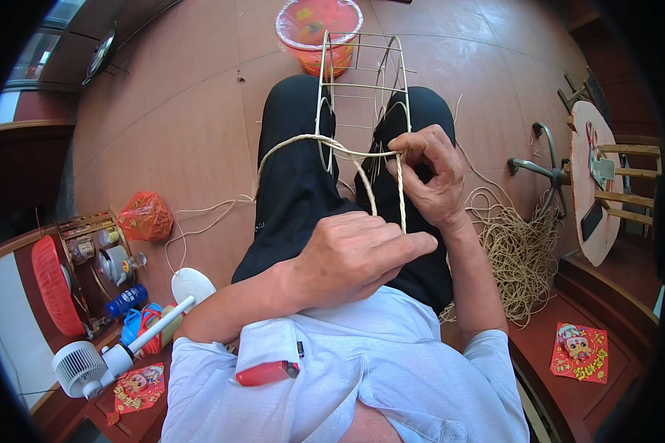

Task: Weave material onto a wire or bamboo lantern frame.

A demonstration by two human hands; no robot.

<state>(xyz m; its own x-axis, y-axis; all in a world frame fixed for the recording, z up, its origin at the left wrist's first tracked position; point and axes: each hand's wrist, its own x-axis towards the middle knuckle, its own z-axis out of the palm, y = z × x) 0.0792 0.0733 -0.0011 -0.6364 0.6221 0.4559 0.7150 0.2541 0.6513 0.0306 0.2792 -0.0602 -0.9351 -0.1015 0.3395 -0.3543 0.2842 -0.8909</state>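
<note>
A light metal wire frame (pixel 362 84), open and box-shaped, rests across my thighs and knees. Tan twisted cord (pixel 295 139) loops round its near end. Two strands of this cord run down toward my left hand (pixel 355 255), whose fingers are curled closed round them in front of my belly. At the near right corner of the frame, my right hand (pixel 432 173) pinches the cord against the wire between thumb and fingertips. The inner fingers of my left hand are hidden behind its back.
Loose tan cord lies in a big heap (pixel 521 255) on the floor to the right. Beyond my knees stands a red plastic-lined bucket (pixel 319 46). A round board (pixel 592 184) holding scissors and a phone is at the right. A red bag (pixel 146 215) and a white fan (pixel 80 369) are left.
</note>
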